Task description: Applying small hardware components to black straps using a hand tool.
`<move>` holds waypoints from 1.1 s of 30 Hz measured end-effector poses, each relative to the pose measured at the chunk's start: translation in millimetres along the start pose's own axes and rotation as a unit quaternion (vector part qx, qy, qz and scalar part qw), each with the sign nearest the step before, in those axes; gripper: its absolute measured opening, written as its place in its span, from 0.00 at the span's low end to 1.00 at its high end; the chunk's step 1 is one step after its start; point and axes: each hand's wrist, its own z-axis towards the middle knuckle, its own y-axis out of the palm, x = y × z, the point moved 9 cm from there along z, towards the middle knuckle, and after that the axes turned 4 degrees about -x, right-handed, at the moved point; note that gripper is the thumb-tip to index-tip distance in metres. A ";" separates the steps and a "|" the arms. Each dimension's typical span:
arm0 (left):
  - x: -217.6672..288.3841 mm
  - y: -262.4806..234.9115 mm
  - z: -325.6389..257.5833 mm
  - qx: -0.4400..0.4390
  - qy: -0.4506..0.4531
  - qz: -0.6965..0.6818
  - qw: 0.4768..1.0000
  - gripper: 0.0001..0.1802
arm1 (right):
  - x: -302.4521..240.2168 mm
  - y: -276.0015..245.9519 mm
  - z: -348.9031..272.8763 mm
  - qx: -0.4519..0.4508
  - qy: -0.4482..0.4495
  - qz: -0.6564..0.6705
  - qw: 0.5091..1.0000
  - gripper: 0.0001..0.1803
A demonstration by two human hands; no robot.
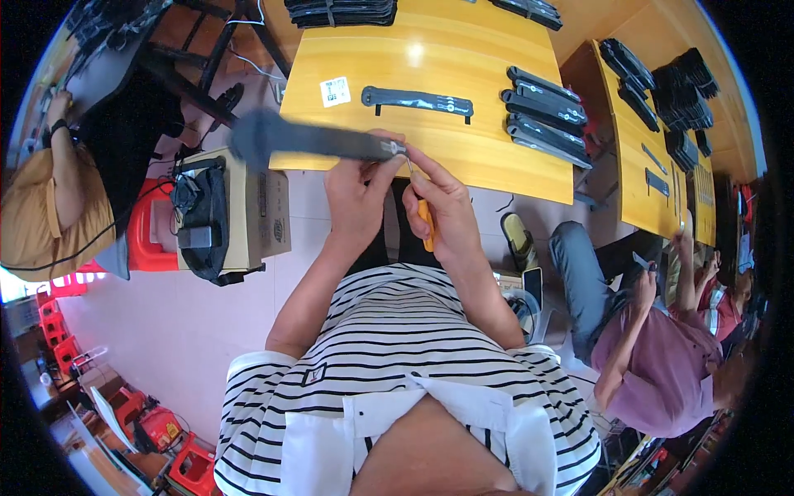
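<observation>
My left hand (357,197) pinches the near end of a long black strip (327,142) with a pale printed mark. Its far end sticks out to the left and is blurred by motion. My right hand (449,217) is closed round a yellow-handled tool (426,225) with a thin metal tip, which points up at the strip's end; its exact kind I cannot make out. Beyond my hands, a similar black strip (420,102) with two short tabs lies flat on the yellow wooden table (463,157).
Several black strips (542,107) are piled at the table's right, near a white printed label (335,92) on the left. A cardboard box (271,217) with a black bag (205,219) stands left of me. People work on both sides; a second table (633,182) is at right.
</observation>
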 end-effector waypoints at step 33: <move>-43.4 15.2 -5.8 -0.158 -0.275 -0.381 0.869 0.12 | -51.4 11.3 -5.1 -0.126 -0.143 -0.503 0.843 0.18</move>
